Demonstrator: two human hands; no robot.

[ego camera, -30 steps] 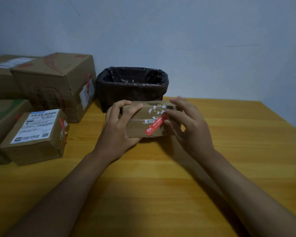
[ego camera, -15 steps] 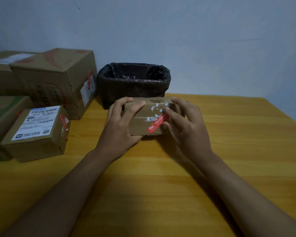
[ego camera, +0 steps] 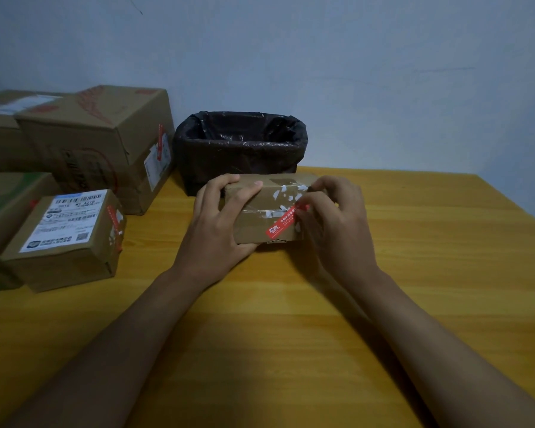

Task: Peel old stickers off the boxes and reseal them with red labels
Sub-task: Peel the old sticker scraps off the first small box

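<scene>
A small brown cardboard box (ego camera: 254,220) stands on the wooden table (ego camera: 414,273) in front of me. White scraps of old sticker dot its top and front. A red label (ego camera: 283,223) runs slantwise across its front face. My left hand (ego camera: 217,230) grips the box's left end, thumb on top. My right hand (ego camera: 334,220) is at the box's right end, with curled fingers pressing on the upper end of the red label; whether they pinch it is hidden.
A bin lined with a black bag (ego camera: 241,143) stands right behind the box. At the left lie several cardboard boxes: a small one with a white shipping label (ego camera: 65,239), a large one (ego camera: 99,143) behind it, others at the edge.
My right hand's fingers have curled and slid onto the upper right end of the red label. The left hand keeps its hold. The view has shifted slightly.
</scene>
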